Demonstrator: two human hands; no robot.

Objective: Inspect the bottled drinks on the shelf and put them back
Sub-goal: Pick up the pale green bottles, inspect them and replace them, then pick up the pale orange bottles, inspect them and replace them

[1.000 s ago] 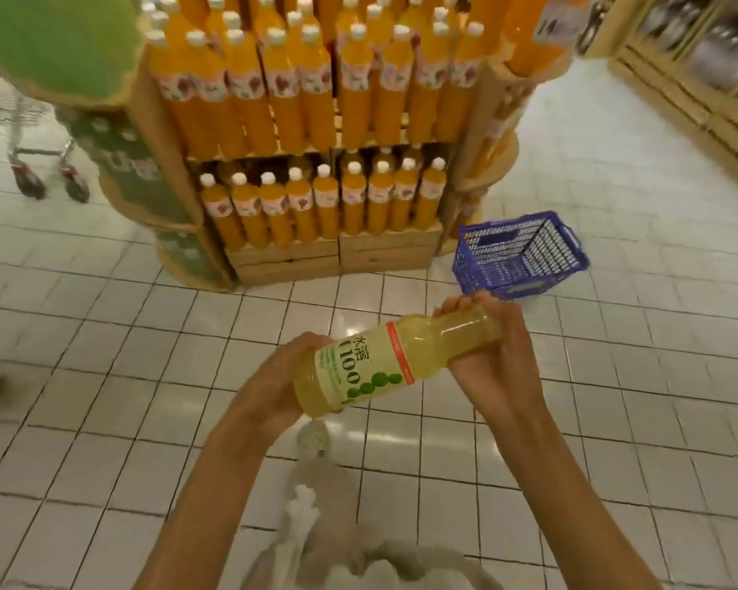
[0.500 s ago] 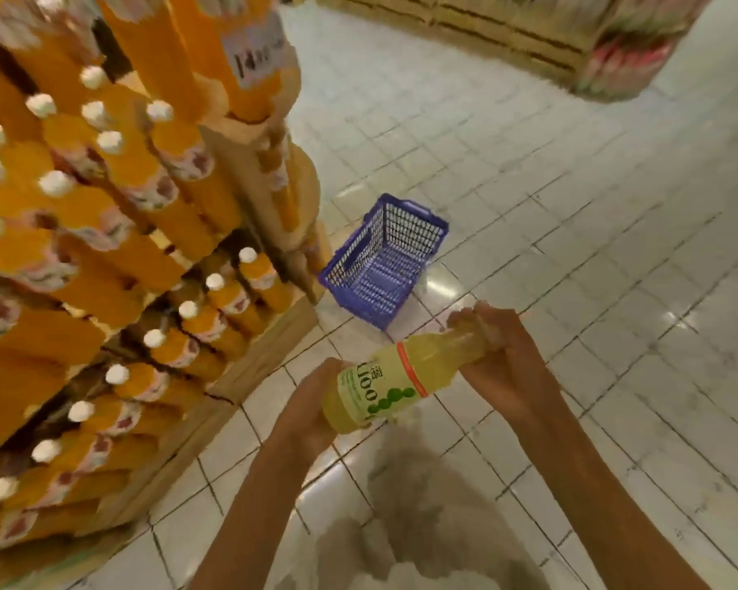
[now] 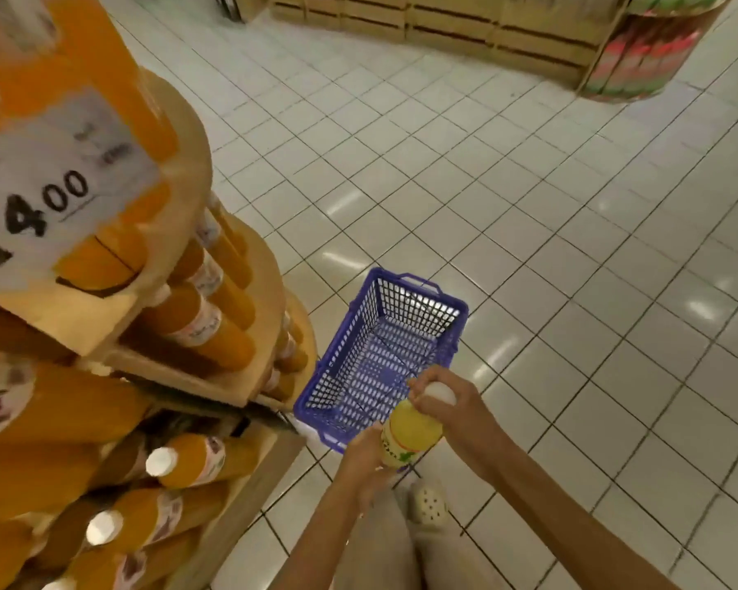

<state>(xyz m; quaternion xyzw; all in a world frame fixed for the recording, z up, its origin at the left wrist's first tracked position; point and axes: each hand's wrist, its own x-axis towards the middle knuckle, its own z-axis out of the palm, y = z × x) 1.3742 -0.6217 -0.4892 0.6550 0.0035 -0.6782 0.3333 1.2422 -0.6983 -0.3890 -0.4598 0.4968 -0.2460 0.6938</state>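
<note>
Yellow bottle (image 3: 410,436) — both hands' grip

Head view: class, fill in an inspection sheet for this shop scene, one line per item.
Surface: white tiled floor, glossy.
Job's things: yellow bottle held over the floor; orange bottles on wooden shelf.
Clutter: blue basket on the floor, nothing seen inside.
Grippers: left hand grips the bottle's base; right hand grips its white cap.
Cables: nothing seen.
Surroundings: price sign; wooden crates beyond.
</note>
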